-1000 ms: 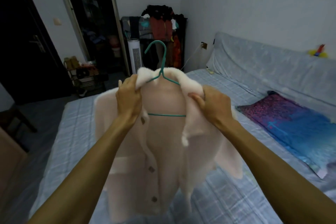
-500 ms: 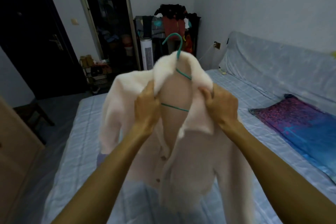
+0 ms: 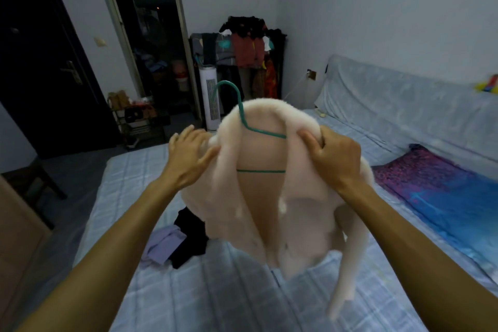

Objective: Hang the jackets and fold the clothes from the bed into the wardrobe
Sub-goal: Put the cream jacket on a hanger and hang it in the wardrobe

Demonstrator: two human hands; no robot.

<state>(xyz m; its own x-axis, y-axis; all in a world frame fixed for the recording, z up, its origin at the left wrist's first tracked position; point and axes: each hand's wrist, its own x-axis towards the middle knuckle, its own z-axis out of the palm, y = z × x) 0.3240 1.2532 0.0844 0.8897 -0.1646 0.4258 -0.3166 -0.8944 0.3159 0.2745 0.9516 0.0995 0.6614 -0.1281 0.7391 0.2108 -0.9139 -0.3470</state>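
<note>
Bed [image 3: 188,291] below hands: right hand [image 3: 334,155] grips fluffy cream jacket [image 3: 304,213] on green hanger [image 3: 244,116]; left hand [image 3: 188,153], fingers spread, touches its collar.

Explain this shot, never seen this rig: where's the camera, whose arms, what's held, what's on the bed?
No machine here: a person wears a camera on the head, looking forward and down, so the bare arms are their own. It's the only view. The right hand grips the collar of a fluffy cream jacket on a green wire hanger, held up over the bed. The left hand is open, fingers spread, at the jacket's other shoulder; I can't tell if it touches. On the bed lie a black garment, a lilac garment and a purple-blue pillow.
</note>
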